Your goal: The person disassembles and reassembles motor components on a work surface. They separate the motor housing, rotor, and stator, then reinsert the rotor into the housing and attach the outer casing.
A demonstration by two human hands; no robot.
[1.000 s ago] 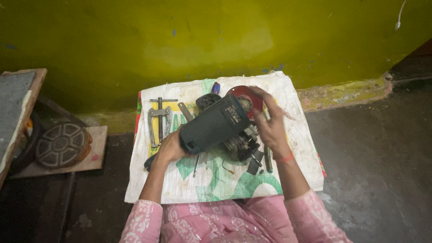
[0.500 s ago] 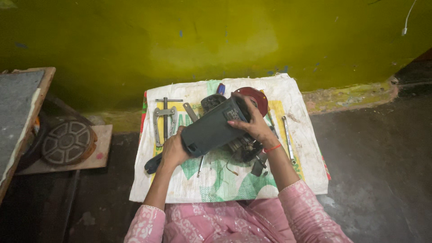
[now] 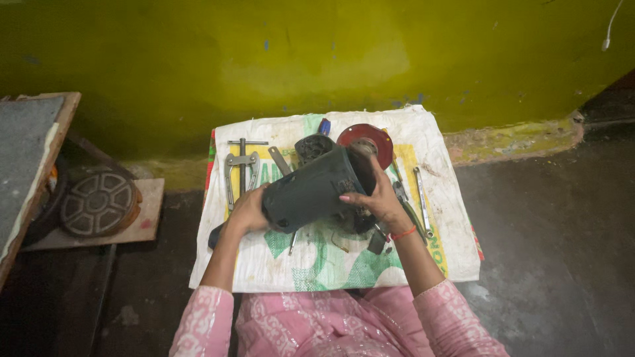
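A: State the grip.

B: Both hands clasp one part, the dark grey-green cylindrical motor housing. The left hand cups its near, lower end, fingers wrapped under the shell. The right hand closes over the far, upper end, fingers spread across the side and thumb on top. A red thread band circles the right wrist.

A: Position of the housing?

B: Raised off the cloth and tilted, its long axis running from the left hand up toward the right hand. It hangs above the middle of the white woven sack with green and yellow print, which lies flat on the dark floor.

A: Items next to the grip?

B: Just beyond the right hand lies a round red disc with a metal hub. Under that hand sits a cluster of small dark parts; their kind cannot be made out, possibly gear pieces. Right of the hand lies a slim silver spanner.

A: And on the left-hand side?

B: Beyond the left hand rests a steel two-arm puller with a centre screw. Well apart, off the sack, a round spoked metal wheel lies on a wooden board.
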